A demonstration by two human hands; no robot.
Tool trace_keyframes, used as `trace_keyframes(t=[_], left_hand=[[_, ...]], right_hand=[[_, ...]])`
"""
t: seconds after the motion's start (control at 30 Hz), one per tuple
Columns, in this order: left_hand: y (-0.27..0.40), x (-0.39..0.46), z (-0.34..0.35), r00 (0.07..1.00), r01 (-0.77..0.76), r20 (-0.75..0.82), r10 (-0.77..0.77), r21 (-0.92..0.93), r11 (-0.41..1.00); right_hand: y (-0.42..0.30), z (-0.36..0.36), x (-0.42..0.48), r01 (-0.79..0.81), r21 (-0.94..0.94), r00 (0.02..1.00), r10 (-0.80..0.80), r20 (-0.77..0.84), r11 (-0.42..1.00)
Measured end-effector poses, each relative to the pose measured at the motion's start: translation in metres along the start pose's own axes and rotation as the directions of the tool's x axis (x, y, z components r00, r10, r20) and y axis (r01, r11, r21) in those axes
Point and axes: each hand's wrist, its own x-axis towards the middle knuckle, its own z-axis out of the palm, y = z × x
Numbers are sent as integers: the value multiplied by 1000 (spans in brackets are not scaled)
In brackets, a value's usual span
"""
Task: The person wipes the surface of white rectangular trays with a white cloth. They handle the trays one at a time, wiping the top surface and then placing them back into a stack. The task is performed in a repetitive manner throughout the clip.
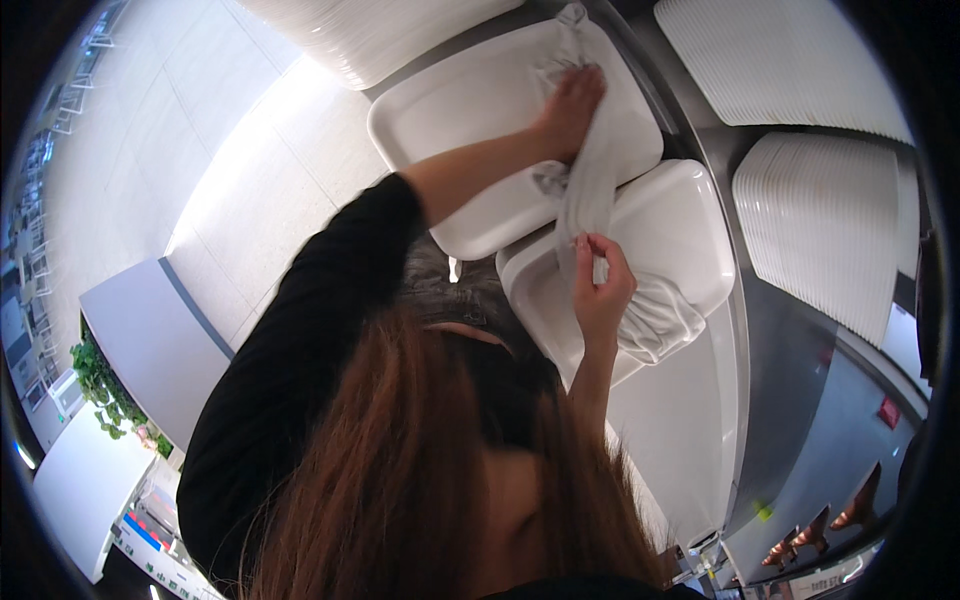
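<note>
My left hand, slightly blurred, lies on a white cloth over the upper white rectangular tray; whether its fingers grip the cloth is unclear. Nearer my body, my right hand pinches the cloth between thumb and fingers. The cloth runs as a long strip between both hands. Its bunched, folded part spreads beside my right hand, over the edge of a second white tray. A grey-marked bit of cloth shows just below my left hand. The two trays lie close together, the upper one partly overlapping the other.
Stacked white trays stand at the upper right, with another stack behind them and one at the top. A metal counter edge runs down the right side. A planter with green leaves stands at the left.
</note>
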Motion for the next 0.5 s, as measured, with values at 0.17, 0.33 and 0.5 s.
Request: trace_keyframes(t=[0.17, 0.33, 0.5], left_hand=[[42, 10, 15, 975, -204, -71, 210, 74, 976], [-7, -75, -15, 880, -474, -25, 474, -102, 874], [-33, -168, -62, 987, -134, 27, 156, -387, 912]], right_hand=[[4, -26, -17, -45, -35, 991, 40, -131, 998], [2, -31, -1, 8, 10, 990, -7, -143, 1000], [-14, -11, 15, -97, 64, 992, 91, 87, 993]])
